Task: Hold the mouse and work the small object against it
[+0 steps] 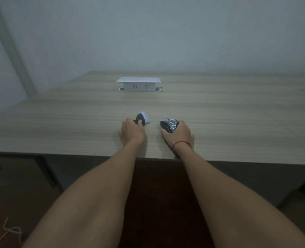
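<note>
Both my hands rest on a light wooden desk (219, 122) near its front edge. My left hand (131, 132) grips a small dark object with a white rounded end (144, 118); its fingers curl round the dark part. To its right, my right hand (181, 135) holds a dark, shiny roll-like object (168, 124) that looks wrapped in plastic, with the thumb under it. A red string circles my right wrist (181, 143). The two objects lie about a hand's width apart. What either object is stays unclear in the dim light.
A white pop-up socket box (139, 85) with two outlets stands raised at the desk's back centre. A pale wall rises behind. A dark cabinet (14, 179) sits under the desk at left. A white cord (8, 230) lies on the floor at the lower left.
</note>
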Motion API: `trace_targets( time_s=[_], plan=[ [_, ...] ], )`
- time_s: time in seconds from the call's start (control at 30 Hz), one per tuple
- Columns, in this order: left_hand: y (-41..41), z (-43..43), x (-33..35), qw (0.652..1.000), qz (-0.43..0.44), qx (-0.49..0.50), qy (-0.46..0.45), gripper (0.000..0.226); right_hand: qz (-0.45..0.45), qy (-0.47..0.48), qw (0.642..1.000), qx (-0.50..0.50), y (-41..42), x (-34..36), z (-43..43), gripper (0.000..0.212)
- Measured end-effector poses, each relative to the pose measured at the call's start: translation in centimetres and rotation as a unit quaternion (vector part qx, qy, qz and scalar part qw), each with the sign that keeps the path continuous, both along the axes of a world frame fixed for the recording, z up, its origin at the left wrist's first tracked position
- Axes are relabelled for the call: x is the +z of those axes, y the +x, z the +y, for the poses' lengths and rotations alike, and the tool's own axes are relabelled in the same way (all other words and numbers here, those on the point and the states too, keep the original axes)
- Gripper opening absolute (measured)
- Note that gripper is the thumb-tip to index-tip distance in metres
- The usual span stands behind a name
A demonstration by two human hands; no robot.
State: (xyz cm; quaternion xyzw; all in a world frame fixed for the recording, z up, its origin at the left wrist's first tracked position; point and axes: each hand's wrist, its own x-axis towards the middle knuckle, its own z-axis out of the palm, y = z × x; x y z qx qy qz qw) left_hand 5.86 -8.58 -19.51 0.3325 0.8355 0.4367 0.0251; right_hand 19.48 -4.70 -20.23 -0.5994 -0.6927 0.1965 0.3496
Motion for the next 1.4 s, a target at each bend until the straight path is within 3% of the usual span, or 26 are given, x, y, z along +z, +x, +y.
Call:
trace_targets(
  time_s=[0.17, 0.37, 0.67, 0.8, 1.0, 1.23, 1.4],
  plan=[
    [-0.1, 0.5, 0.9, 0.992, -0.051, -0.047, 0.108, 0.03, 0.003, -0.006, 1.0, 0.016, 0.0, 0.1, 0.9, 0.059],
    [-0.1, 2.2, 3.4, 0.979, -0.036, -0.135, 0.146, 0.035, -0.033, 0.01, 0.997, 0.071, 0.3, 0.0, 1.7, 0.062],
    [0.4, 2.4, 4.5, 0.973, 0.039, -0.201, 0.106, 0.037, 0.015, -0.003, 0.989, 0.145, 0.8, -0.3, 1.8, 0.065],
    [0.9, 2.9, 4.6, 0.968, 0.082, -0.234, 0.046, 0.038, 0.026, 0.0, 0.988, 0.154, 0.7, -0.5, 2.1, 0.051],
    [0.7, 2.4, 2.9, 0.981, 0.095, -0.169, -0.016, 0.034, 0.017, 0.01, 0.988, 0.154, 0.4, -0.9, 2.4, 0.06],
    [0.9, 2.0, 3.6, 0.981, 0.068, -0.167, 0.073, 0.035, -0.029, 0.021, 0.992, 0.123, 0.3, -0.9, 2.6, 0.066],
    [2.1, 3.0, 3.8, 0.969, 0.085, -0.214, 0.094, 0.035, 0.027, 0.013, 0.993, 0.118, 0.2, -1.0, 2.5, 0.053]
  ],
)
